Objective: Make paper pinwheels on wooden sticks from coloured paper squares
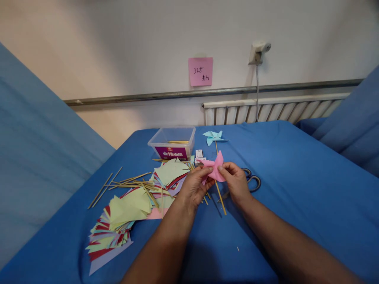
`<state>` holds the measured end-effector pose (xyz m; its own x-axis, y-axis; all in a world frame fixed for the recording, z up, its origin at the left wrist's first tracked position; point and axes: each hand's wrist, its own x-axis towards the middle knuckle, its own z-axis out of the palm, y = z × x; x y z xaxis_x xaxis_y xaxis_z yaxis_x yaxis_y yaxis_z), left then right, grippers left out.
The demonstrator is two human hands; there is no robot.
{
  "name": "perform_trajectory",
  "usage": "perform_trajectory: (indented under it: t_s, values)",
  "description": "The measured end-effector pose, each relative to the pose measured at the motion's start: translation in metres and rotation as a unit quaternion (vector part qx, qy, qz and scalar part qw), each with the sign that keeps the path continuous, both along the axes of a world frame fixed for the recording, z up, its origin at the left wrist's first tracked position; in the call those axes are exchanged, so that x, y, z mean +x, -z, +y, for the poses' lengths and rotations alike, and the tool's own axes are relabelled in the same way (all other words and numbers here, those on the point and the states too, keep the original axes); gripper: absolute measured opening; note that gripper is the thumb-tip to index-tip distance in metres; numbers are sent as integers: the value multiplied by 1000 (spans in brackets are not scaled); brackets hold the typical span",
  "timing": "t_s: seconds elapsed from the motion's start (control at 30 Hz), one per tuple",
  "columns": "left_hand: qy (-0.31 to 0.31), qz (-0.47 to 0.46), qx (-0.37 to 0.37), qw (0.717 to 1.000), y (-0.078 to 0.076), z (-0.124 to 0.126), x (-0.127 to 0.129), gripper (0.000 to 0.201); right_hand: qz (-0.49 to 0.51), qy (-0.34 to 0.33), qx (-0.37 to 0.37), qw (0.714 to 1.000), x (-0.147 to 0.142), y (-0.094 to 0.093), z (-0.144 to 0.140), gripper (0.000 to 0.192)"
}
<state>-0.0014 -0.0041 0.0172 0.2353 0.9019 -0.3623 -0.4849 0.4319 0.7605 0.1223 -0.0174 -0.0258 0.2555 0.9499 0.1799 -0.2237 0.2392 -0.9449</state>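
Note:
A pink paper pinwheel (217,167) on a thin wooden stick (220,199) is held up over the table between both hands. My left hand (197,183) pinches its left side, thumb near the centre. From the right, my right hand (236,179) grips a blade between thumb and fingers. Behind it lies a light blue pinwheel (214,137) on its own stick. Black-handled scissors (255,183) rest on the cloth beyond my right hand, partly covered by it. Two small white boxes (199,154) sit just behind my left hand.
A clear plastic tub (171,146) with sticks inside stands at the back left. Fanned coloured paper (130,207) and loose sticks (130,183) spread over the left of the blue cloth (310,189). Behind are a radiator (275,108) and a metal rail (166,94); blue curtains hang at both sides.

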Motion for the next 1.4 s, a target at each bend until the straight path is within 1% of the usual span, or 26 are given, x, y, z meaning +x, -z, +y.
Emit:
perform_trajectory:
  t_s: [0.23,0.43,0.57,0.73,0.83,0.97,1.13,1.27,1.4]
  values:
    - [23,0,5,1000,-1,0,0,24,17,-5,-13,1000,2,-2,-3,29]
    - [35,-15,-4,999,-2,-1,-1,22,68,-33,-28,997,-1,-5,-1,29]
    - [40,-18,8,999,0,-1,-2,18,79,-41,-32,996,-1,-4,0,26]
    - [42,-11,8,999,-1,0,-2,20,97,-42,-29,994,0,-5,-1,26]
    - [49,-9,15,999,0,0,-2,18,101,-43,-33,993,0,-5,-1,25]
    - [57,-10,18,998,2,0,-4,16,124,-54,-41,990,0,-7,-1,28]
    - [92,2,45,995,2,0,-6,22,175,-90,-72,978,4,-14,-1,34]
    - [116,14,49,992,1,-1,-5,24,198,-109,-62,972,8,-16,-1,30]
    - [110,22,45,993,-1,-2,-4,24,202,-113,-51,971,9,-14,-1,25]
